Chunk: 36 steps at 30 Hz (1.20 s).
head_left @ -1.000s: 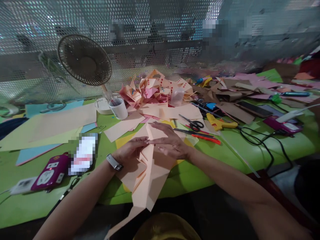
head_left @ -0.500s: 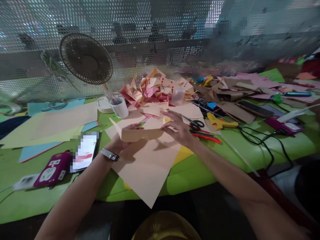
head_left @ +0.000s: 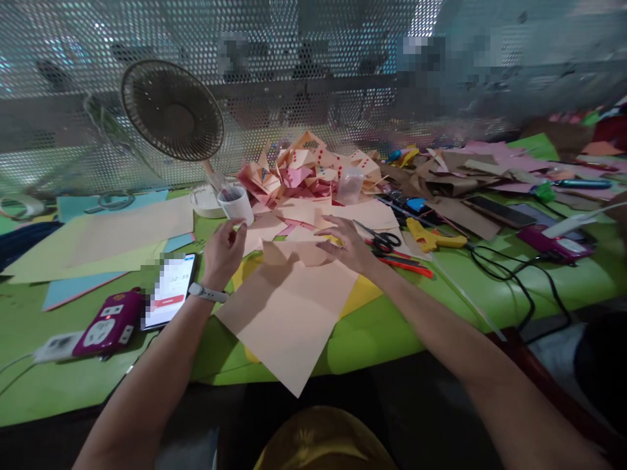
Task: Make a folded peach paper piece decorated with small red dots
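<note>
A large peach sheet lies cornerwise at the table's front edge, over a yellow sheet. On its far part stands a small folded peach paper. My right hand is at the right end of that folded paper, its fingers spread and apart. To the left, my left hand is raised beside the white cup, off the paper, with thumb and fingers curled together; anything between the fingertips is too small to make out.
Behind the hands is a pile of folded paper pieces. A fan stands back left, a lit phone at left. Scissors, a yellow glue gun and cables lie at right.
My left hand has let go of the folded paper and moved up and left towards the cup. The folded paper now rests on the large sheet. My right hand's fingers have spread slightly.
</note>
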### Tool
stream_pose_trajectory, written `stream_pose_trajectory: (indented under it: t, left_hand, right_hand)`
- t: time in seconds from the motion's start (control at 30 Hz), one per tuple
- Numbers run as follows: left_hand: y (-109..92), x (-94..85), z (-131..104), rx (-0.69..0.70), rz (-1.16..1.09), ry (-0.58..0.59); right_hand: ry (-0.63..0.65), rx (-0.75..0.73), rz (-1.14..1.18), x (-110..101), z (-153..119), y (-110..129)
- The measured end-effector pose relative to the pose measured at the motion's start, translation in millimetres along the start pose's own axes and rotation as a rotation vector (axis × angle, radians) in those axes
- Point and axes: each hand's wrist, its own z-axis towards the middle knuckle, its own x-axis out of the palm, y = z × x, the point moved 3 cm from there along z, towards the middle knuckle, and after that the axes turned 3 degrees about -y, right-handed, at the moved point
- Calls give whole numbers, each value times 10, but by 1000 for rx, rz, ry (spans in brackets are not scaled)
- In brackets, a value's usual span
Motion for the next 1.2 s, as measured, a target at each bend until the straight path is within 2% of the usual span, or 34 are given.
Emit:
stream_pose_trajectory:
  t: [0.1,0.2,0.33,0.43,0.5,0.63,0.77,0.87,0.93,0.97,1.03,1.1,1.2]
  left_hand:
    - [-82,-37,-37,25,110,171]
    - [-130,-24,-78,134,183,296]
    - [-100,88,-121,206,225,389]
    - [-74,188,-152,269,305,483]
    - [-78,217,-166,327,323,512]
    - [-100,195,-170,412,271,427]
    - [-114,216,-215,473,207,407]
    - [-129,235,-261,438,183,450]
    - [-140,223,-273,363,122,502]
    - [-144,202,-264,310,64,501]
    - [-131,132,-207,192,-83,395]
    - [-76,56,-125,93,-198,221]
    - [66,27,-21,7,-230,88]
  right_hand:
    - [-80,47,-43,-82,9,51]
    - [-98,178,-83,-148,7,51]
    - [79,343,-161,-106,-21,10]
    - [243,361,-192,-2,-52,1]
    - [284,332,-202,49,-65,9]
    - [253,251,-217,47,-68,45]
    - [195,188,-244,-22,-51,99]
    - [286,241,-238,-22,-55,107]
    - [346,296,-199,-16,-63,100]
    - [335,319,-176,-26,-62,97]
    - [228,350,-129,-74,-48,95]
    - [104,367,-91,-131,-30,106]
    - [41,360,-54,-172,-8,158]
